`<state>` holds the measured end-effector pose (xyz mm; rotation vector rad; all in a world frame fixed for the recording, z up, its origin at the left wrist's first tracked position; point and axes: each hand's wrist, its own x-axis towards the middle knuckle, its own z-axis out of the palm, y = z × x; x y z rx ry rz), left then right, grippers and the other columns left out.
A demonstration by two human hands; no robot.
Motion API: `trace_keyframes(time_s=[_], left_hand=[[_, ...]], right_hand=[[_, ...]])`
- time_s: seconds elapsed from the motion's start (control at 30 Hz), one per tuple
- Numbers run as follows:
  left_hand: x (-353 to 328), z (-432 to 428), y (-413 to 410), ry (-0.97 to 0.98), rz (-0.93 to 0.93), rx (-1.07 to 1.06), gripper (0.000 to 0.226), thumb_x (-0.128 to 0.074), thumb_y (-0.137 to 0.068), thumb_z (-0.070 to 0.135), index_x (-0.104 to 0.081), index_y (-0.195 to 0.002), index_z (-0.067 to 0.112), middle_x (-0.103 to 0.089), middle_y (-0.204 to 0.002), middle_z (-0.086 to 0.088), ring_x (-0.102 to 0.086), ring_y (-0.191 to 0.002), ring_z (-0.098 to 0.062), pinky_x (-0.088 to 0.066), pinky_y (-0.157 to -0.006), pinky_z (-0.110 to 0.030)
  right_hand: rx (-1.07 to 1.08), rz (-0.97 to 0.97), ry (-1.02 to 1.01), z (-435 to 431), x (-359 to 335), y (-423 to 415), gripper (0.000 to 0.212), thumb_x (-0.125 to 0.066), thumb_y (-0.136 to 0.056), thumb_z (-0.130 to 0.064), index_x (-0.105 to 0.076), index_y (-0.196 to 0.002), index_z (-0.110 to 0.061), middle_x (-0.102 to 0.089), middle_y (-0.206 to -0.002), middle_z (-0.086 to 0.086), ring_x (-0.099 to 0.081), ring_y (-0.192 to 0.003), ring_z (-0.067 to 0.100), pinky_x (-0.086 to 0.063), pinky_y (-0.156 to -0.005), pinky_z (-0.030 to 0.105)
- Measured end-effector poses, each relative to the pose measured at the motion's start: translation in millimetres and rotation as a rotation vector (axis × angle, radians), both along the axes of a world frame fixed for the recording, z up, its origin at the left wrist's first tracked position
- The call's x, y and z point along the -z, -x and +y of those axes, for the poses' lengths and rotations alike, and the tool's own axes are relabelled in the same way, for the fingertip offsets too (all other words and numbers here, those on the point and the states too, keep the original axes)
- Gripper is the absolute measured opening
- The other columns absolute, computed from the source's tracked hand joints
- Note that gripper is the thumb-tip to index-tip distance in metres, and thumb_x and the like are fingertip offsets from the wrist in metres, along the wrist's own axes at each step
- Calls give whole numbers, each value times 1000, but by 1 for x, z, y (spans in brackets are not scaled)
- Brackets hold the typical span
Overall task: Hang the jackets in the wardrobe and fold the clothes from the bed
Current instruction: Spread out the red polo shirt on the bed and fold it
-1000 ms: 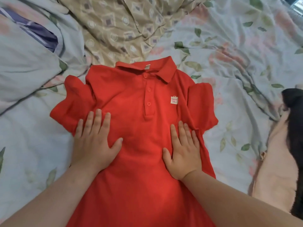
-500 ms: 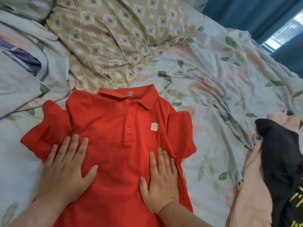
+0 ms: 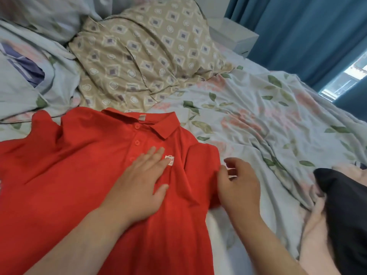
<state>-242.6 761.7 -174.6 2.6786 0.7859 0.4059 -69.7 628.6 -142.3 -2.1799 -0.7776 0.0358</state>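
Observation:
A red polo shirt point(image 3: 79, 175) lies face up and spread flat on the bed, collar toward the pillows. It has a small white logo patch point(image 3: 170, 160) on the chest. My left hand point(image 3: 143, 185) rests flat on the chest, palm down, its fingertips at the logo. My right hand point(image 3: 238, 185) sits at the outer edge of the shirt's right-side sleeve point(image 3: 202, 171). Its fingers are loosely curled and apart, and the thumb touches the sleeve hem. Nothing is clearly pinched in it.
A beige patterned pillow point(image 3: 139, 56) lies beyond the collar, and a bunched floral duvet point(image 3: 29, 80) lies at the left. A black garment point(image 3: 347, 205) lies on a pink one point(image 3: 315, 239) at the right. Floral sheet point(image 3: 258, 120), white nightstand point(image 3: 232, 34) and blue curtains point(image 3: 297, 26) lie behind.
My left hand slid from the shirt's left side to the chest by the logo. My right hand lifted off the shirt body and went to the right sleeve edge. The view swung right.

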Motion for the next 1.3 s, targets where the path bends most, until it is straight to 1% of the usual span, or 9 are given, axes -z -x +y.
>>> trace_keyframes(time_s=[0.1,0.2,0.4,0.57,0.77,0.93,1.03,1.13,1.3], left_hand=[[5,-15,-49,14,17,-112,57,-48,-91,26,-39,-148,22,-29,-159,3,-18,-149,-11,-3,-122,-30],[17,-25,-52,-103,60,-218,61,-36,-86,33,-45,-144,21,-39,-154,3,-28,-146,-12,-9,-121,-34],[21,-54,-53,-209,278,-276,79,-3,-82,43,-22,-155,19,-21,-162,0,-14,-150,-15,-3,-121,-36],[13,-62,-52,-198,317,-331,83,5,-79,43,-11,-156,19,-9,-164,2,-5,-151,-12,3,-121,-31],[14,-66,-52,-150,287,-363,74,-10,-86,42,-21,-155,19,-18,-162,4,-12,-150,-11,3,-120,-29],[15,-68,-55,-177,215,-361,66,-32,-84,37,-48,-143,15,-45,-150,0,-39,-140,-17,-19,-116,-34],[6,-56,-59,-86,70,-402,63,-37,-73,34,-64,-127,17,-62,-134,1,-56,-125,-22,-36,-107,-38],[-17,-23,-87,-8,-92,-335,46,-45,-82,18,-62,-124,17,-61,-129,1,-55,-120,-21,-38,-104,-34],[-38,26,-136,82,422,-14,52,-55,-92,19,-46,-142,29,-49,-140,2,-44,-131,-18,-34,-109,-29]], right_hand=[[-6,147,264,11,15,-45,49,-47,-87,-63,-65,-75,-19,-67,-69,-6,-65,-75,16,-47,-67,32],[-114,464,41,12,25,-62,59,-60,-84,-64,-61,-64,-8,-65,-57,1,-63,-56,18,-53,-56,33],[-448,501,-91,14,35,-54,23,-73,-79,-32,-67,-99,-24,-74,-87,-7,-70,-79,9,-57,-74,33],[-381,592,-184,4,25,-57,14,-56,-74,3,-56,-74,-11,-60,-63,-3,-53,-59,17,-42,-54,29],[-553,665,309,-13,11,-81,16,-59,-67,-28,-53,-64,-13,-53,-48,-3,-56,-48,21,-48,-52,35],[-193,383,170,-2,15,-72,59,-45,-73,-78,-50,-90,-22,-57,-77,-14,-55,-73,15,-36,-60,30],[-199,374,182,0,23,-66,62,-59,-80,-63,-51,-126,-22,-65,-113,-5,-61,-108,24,-34,-76,28],[-224,338,160,-2,27,-70,39,-67,-81,-45,-61,-113,-24,-68,-105,-6,-63,-100,21,-42,-77,30],[-237,539,2,-8,24,-75,22,-72,-74,-37,-59,-77,-20,-63,-67,-7,-57,-60,6,-41,-55,30]])
